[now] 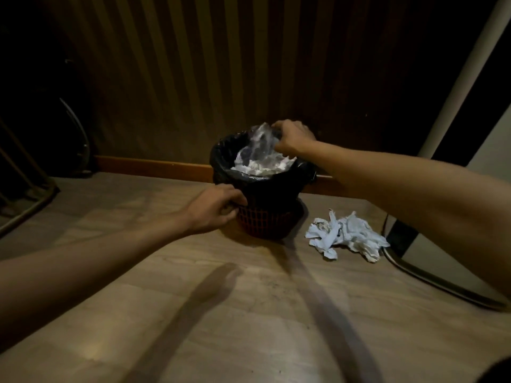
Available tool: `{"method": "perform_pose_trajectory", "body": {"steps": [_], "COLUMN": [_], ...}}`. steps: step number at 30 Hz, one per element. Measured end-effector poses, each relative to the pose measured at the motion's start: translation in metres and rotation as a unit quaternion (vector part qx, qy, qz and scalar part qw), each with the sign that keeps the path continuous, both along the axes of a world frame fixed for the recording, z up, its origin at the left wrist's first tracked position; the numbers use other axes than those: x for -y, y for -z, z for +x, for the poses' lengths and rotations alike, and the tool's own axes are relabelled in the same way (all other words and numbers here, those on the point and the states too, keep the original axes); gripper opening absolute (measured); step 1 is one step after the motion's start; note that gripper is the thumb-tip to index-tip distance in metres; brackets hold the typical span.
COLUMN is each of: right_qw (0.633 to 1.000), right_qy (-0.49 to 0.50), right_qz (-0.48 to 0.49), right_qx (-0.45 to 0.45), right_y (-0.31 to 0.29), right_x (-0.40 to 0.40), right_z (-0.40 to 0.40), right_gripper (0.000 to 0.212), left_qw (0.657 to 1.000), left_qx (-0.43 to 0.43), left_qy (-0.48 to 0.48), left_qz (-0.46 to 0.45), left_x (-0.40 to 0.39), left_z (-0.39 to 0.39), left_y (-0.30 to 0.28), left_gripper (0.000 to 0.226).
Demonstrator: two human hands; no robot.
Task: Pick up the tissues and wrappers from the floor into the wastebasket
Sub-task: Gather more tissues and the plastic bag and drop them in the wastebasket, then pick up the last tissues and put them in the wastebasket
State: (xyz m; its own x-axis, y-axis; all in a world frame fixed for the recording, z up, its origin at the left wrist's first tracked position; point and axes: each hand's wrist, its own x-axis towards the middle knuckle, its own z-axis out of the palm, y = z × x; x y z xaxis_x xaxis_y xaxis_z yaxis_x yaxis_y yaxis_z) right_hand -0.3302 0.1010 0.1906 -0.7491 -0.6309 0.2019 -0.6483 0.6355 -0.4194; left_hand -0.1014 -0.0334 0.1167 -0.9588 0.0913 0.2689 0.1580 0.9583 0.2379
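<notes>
A small red mesh wastebasket (265, 219) lined with a black bag stands on the floor by the wall. White tissues (262, 165) fill its top. My left hand (214, 208) grips the basket's near left side at the bag's edge. My right hand (293, 139) is over the far rim, shut on a clear crinkled wrapper (261, 142) that hangs down into the basket. A heap of crumpled white tissues (347, 234) lies on the floor just right of the basket.
A striped wall with a wooden skirting board (154, 164) runs behind the basket. A white post (464, 78) and a curved metal leg (431, 277) are at the right. Dark furniture legs (25, 194) stand at the far left. Wooden floor lies in front.
</notes>
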Motion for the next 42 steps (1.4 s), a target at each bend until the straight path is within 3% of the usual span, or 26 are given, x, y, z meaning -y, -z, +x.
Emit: {"method": "perform_pose_trajectory", "body": {"steps": [7, 11, 16, 22, 26, 30, 33, 38, 42], "right_qw": [0.997, 0.980, 0.944, 0.909, 0.908, 0.915, 0.910, 0.905, 0.909], "right_qy": [0.056, 0.111, 0.087, 0.034, 0.053, 0.059, 0.039, -0.051, -0.043], "right_qz": [0.045, 0.161, 0.305, 0.404, 0.404, 0.384, 0.398, 0.404, 0.380], "right_qx": [-0.039, -0.024, 0.091, 0.093, 0.100, 0.112, 0.110, 0.124, 0.166], "right_y": [0.036, 0.080, 0.136, 0.195, 0.223, 0.248, 0.270, 0.286, 0.274], "right_x": [-0.113, -0.170, -0.219, -0.233, -0.231, -0.229, -0.229, -0.230, -0.229], "right_z": [-0.028, -0.042, -0.056, -0.074, -0.093, -0.103, -0.095, -0.096, -0.106], "right_gripper": [0.038, 0.030, 0.047, 0.071, 0.081, 0.058, 0.052, 0.039, 0.045], "left_qw": [0.990, 0.966, 0.948, 0.946, 0.953, 0.965, 0.974, 0.957, 0.946], "left_qx": [0.125, 0.226, 0.281, 0.310, 0.297, 0.254, 0.224, 0.285, 0.320], "left_qy": [0.036, 0.053, 0.055, 0.004, -0.052, -0.051, -0.036, -0.048, -0.042], "left_qz": [-0.054, -0.110, -0.136, -0.094, -0.024, 0.023, 0.006, -0.030, -0.021], "left_x": [-0.050, -0.083, -0.117, -0.135, -0.149, -0.160, -0.166, -0.169, -0.164], "left_z": [-0.037, -0.065, -0.102, -0.141, -0.165, -0.190, -0.211, -0.243, -0.244], "left_y": [0.039, 0.067, 0.102, 0.156, 0.185, 0.209, 0.223, 0.242, 0.259], "left_gripper": [0.039, 0.051, 0.056, 0.057, 0.054, 0.053, 0.073, 0.100, 0.085]}}
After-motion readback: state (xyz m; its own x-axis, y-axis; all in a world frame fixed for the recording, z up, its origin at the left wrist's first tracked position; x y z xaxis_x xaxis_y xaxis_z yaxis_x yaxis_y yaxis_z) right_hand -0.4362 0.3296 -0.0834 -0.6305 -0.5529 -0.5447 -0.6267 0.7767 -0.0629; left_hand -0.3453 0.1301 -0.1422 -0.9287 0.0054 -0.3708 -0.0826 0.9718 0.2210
